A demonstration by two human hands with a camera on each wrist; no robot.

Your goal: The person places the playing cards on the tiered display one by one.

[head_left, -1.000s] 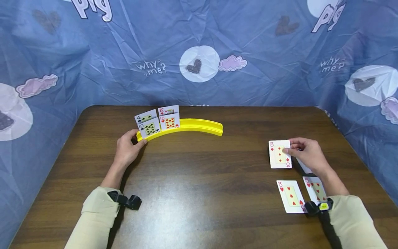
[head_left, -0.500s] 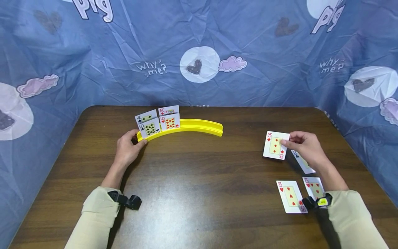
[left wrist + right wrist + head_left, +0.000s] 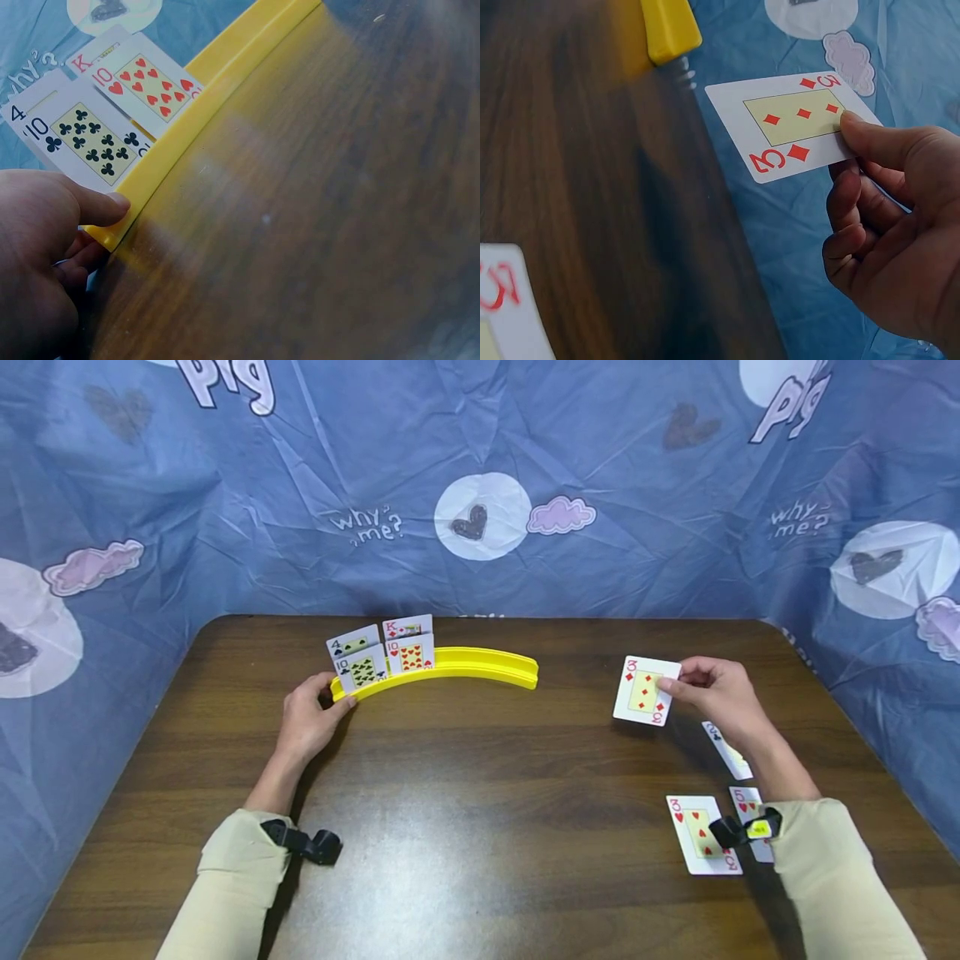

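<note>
At the left end of a curved yellow card holder [image 3: 480, 666], my left hand [image 3: 306, 718] grips the rim between thumb and fingers. In the holder's left half stand the four of spades [image 3: 352, 639], ten of clubs [image 3: 94, 142], king of diamonds [image 3: 407, 626] and ten of hearts [image 3: 146, 86], in two overlapping pairs. My right hand [image 3: 723, 702] pinches the three of diamonds [image 3: 645, 692] by its right edge, thumb on the face, fingers behind. It is raised above the table, well to the right of the holder.
The three of hearts [image 3: 701, 839] lies face up at the right front. Beside it, the five of hearts [image 3: 744, 802] is partly under the right wrist. A club card [image 3: 726, 752] lies behind, partly covered by the forearm. A blue printed cloth [image 3: 600, 460] hangs behind the wooden table [image 3: 480, 793].
My right hand has lifted the three of diamonds and carried it left and away from me, uncovering part of the club card. My left hand and the holder stay in place.
</note>
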